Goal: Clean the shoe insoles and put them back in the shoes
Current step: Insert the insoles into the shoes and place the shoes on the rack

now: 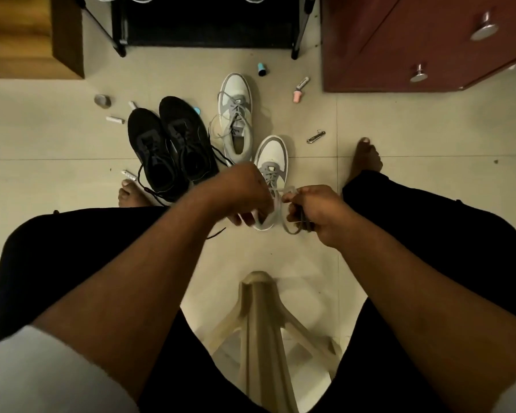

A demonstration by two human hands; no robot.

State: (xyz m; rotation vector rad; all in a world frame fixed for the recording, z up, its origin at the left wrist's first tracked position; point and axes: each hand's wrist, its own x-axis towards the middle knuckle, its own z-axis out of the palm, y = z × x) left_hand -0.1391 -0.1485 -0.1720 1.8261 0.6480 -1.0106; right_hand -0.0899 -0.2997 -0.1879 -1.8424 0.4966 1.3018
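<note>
We sit on a pale plastic stool (258,323) and look down at a floor of smooth cream tiles (399,129). Our left hand (239,192) curls its fingers around the heel part of the nearer white sneaker (271,162), which has grey suede panels at the toe and a rounded white sole. Our right hand (313,210) pinches a small pale, half-transparent piece (289,190) at the shoe opening, and a grey lace loop (294,229) hangs below its curled fingers. Whether the pale strip (273,210) between our hands is the insole or the shoe's heel wall, we cannot tell.

The second white sneaker (236,114) stands beyond the first, nearer the far side of the floor, with loose grey laces and its insole (241,144) visible inside the open mouth. Just to its left, a pair of black mesh sneakers (169,144) stands side by side, their thin black laces trailing toward us.

Small things lie scattered on the tiles: a pink tube (300,90), a blue and black cap-shaped thing (262,69), a metal nail clipper (315,137), a grey round piece (102,100) and white cylinders (115,119). A black metal rack (209,25) stands at the far edge, a red-brown cabinet with round metal knobs (486,26) at the far right corner. Our bare feet rest on the floor on both sides.
</note>
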